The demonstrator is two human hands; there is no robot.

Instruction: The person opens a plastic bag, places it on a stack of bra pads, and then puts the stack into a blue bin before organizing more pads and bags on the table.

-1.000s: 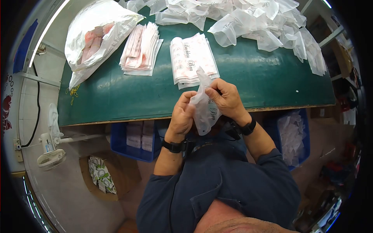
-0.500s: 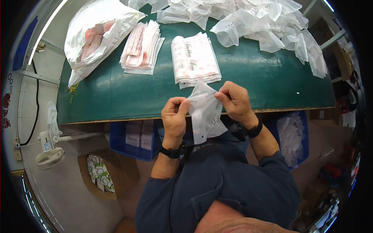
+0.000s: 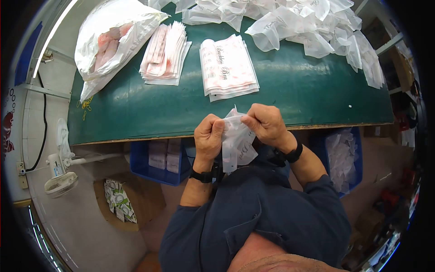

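Observation:
A translucent frosted plastic bag (image 3: 236, 146) with dark script lettering hangs between my hands, just in front of the table's near edge. My left hand (image 3: 209, 136) pinches its upper left side between thumb and curled fingers. On the other side my right hand (image 3: 267, 126) grips the upper right part, its thumb pressed towards the left. A peak of the bag sticks up between the two fists. Beyond them on the table lies a neat stack of printed bags (image 3: 229, 68) with pink patterning and script.
A second stack of pink-tinted bags (image 3: 164, 56) lies left of the first, beside a large white sack (image 3: 115, 41). Loose frosted bags (image 3: 294, 31) heap along the back of the green table (image 3: 145, 111). Blue bins (image 3: 156, 177) stand below, and a fan (image 3: 61, 183) is at left.
My hands have come closer together, the right one moving left and slightly down. The bag between them is more bunched at the top.

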